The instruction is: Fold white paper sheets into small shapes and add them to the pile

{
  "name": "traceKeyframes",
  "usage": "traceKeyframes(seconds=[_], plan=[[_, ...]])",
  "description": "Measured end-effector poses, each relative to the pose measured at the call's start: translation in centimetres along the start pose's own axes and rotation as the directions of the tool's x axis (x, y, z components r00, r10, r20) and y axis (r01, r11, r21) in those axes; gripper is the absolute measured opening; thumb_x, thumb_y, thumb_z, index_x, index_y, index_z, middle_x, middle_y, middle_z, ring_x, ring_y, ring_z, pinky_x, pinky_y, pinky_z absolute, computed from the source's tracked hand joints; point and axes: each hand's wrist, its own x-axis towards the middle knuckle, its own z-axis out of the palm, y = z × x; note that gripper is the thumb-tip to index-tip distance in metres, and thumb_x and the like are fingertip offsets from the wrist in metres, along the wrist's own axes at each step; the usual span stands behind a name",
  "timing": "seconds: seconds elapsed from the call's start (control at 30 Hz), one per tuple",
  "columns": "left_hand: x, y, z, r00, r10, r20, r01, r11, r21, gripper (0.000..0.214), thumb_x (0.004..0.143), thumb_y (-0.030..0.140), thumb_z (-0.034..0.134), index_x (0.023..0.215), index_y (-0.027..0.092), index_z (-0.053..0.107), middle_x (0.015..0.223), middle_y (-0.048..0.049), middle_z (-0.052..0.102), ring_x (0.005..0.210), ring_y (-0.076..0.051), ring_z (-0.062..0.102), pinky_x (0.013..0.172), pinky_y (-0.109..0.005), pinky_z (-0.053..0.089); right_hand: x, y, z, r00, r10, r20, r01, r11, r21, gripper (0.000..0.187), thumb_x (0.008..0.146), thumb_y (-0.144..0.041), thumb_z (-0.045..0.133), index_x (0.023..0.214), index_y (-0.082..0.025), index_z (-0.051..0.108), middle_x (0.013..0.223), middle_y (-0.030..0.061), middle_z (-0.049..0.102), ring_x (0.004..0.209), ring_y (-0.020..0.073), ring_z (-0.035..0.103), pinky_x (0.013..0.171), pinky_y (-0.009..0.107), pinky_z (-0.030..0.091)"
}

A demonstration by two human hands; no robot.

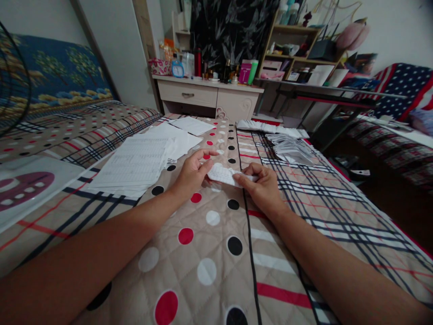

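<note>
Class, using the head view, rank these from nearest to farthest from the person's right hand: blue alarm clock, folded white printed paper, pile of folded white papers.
1. Folded white printed paper: held in the right hand.
2. Pile of folded white papers: on the beige patterned bedspread, ahead and right.
3. Blue alarm clock: on the cream dresser, ahead and left.

Home bedroom, by looks: quilted bedspread (pixel 184 266), pale dresser (pixel 203 92) topped with blue clock (pixel 177 68), bottles (pixel 227 71).

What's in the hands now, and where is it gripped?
A piece of paper: right hand pinches its right end; left hand is at its left end.
</note>
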Motion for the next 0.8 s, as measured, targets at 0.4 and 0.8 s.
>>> traceKeyframes(seconds=[0.4,0.8], plan=[[-0.8,0.2,1.8,0.976,-0.053,0.211,0.051,0.999,0.016,0.032,0.066,0.038,0.080,0.076,0.010,0.067,0.064,-0.0040,0.069,0.053,-0.012,0.062,0.051,-0.021,0.051,-0.2,-0.3,0.5,0.998,0.034,-0.044,-0.030,0.995,0.093,0.033,0.071,-0.031,0.073,0.055,-0.020,0.046,0.054,-0.0028,0.054,0.053,0.0115,0.048,0.053,0.025,0.037],[-1.1,0.8,1.9,0.998,-0.054,0.019,0.056,0.991,-0.126,0.025,0.072,0.037,0.071,0.068,0.012,0.065,0.062,-0.0036,0.067,0.047,-0.010,0.058,0.041,-0.020,0.040,-0.5,-1.3,1.4,0.993,0.121,0.006,-0.115,0.926,0.361,0.046,0.058,-0.038,0.085,0.092,-0.022,0.057,0.076,-0.0009,0.067,0.057,0.0151,0.062,0.053,0.027,0.051]])
